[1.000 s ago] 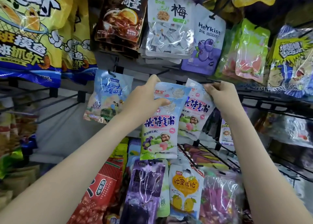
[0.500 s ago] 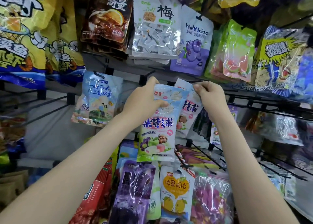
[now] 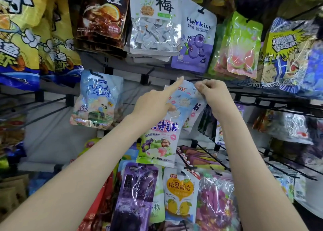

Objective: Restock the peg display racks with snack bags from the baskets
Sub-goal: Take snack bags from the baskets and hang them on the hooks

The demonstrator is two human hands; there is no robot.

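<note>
i see both bare arms raised to the black wire peg rack (image 3: 212,156); the task's thing, a glossy plastic light-blue and green snack pouch (image 3: 160,139) printed with grapes, an apple and a peach, hangs roughly upright between the two hands at mid-frame; the left hand (image 3: 152,103) holds it at the upper left, thumb laid on the front face and index finger straight, pointing up along the top edge, so that grip is on the pouch; the right hand (image 3: 214,95) keeps a narrow grip, its fingertips pinching the pouch's top right corner; i cannot tell whether the hang hole sits on a peg, since the fingers cover that spot; a second pouch of the same print (image 3: 196,108) shows just behind it, mostly hidden.

to the left a pale blue pouch with a drawn couple (image 3: 97,99) hangs on its own peg; above are a brown foil pouch (image 3: 103,12), a white pouch with a clear window of wrapped sweets (image 3: 155,29) and a lilac blueberry pouch (image 3: 195,41) side by side; large yellow crinkled bags (image 3: 21,29) fill the far left; a green pouch showing pink fruit (image 3: 243,47) hangs at the upper right; just below the held pouch are a dark purple pouch (image 3: 136,192) and a white pouch with a yellow heart and mangoes (image 3: 180,194).
</note>
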